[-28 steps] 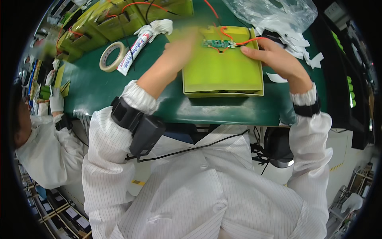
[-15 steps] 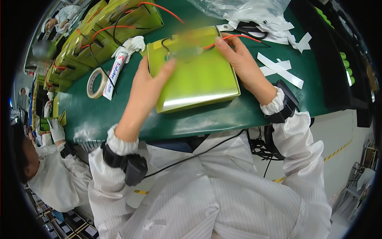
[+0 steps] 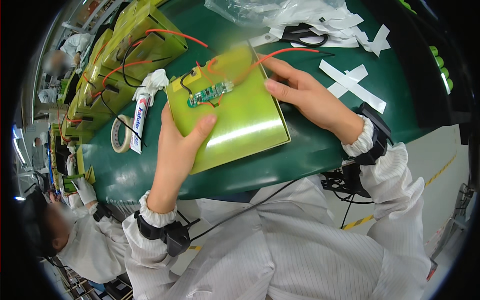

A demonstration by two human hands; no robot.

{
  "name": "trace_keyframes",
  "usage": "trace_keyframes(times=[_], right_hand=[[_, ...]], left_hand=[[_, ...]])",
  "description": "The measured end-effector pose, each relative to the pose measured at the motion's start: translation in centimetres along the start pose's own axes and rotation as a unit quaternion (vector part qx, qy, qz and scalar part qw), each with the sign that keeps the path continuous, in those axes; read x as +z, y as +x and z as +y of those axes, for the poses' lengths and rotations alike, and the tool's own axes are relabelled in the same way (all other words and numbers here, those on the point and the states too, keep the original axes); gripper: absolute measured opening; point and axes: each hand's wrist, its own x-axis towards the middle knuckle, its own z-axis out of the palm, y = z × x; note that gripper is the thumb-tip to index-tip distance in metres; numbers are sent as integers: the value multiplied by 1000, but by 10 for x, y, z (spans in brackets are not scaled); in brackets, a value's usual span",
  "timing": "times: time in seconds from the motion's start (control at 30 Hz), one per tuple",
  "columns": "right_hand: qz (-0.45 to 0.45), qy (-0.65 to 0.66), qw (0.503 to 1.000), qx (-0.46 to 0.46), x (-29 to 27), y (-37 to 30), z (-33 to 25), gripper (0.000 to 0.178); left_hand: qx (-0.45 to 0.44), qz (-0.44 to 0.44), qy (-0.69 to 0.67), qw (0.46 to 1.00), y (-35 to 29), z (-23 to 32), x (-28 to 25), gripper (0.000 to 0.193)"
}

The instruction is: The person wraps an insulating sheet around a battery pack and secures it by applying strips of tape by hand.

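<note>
A yellow-green wrapped battery pack (image 3: 237,132) is held between my hands over the green table, one edge tilted. A small green circuit board (image 3: 212,93) lies on its upper face, with red and black leads around it. My left hand (image 3: 179,142) grips the pack's left side, thumb flat on the face and fingers hidden along the side. At the right edge, my right hand (image 3: 307,95) is closed round the pack, its thumb on the near face and fingers behind. A red wire (image 3: 287,50) stretches out past that hand. Blur covers the pack's far corner.
Several similar packs (image 3: 150,42) with loose wires line the left. Nearby lie a tape roll (image 3: 118,135), a glue tube (image 3: 139,122) and a white glove (image 3: 152,82). Black-handled scissors (image 3: 305,36), white strips (image 3: 352,85) and a plastic bag (image 3: 245,11) lie beyond. A co-worker (image 3: 90,247) sits left.
The pack has turned counterclockwise and shifted left and nearer in the view. Its circuit board, blurred before, now shows clearly. Both hands still hold it; the whole view has also shifted.
</note>
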Motion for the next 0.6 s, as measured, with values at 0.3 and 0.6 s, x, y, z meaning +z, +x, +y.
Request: trace_keyframes(times=[0.3, 0.6], right_hand=[[-18, -51, 998, -20, 5, -1, -18, 70], [-3, -123, 992, -41, 18, -2, -12, 71]], left_hand=[[23, -21, 58, 998, 2, 0, -4, 74], [0, -41, 97, 994, 2, 11, -4, 74]])
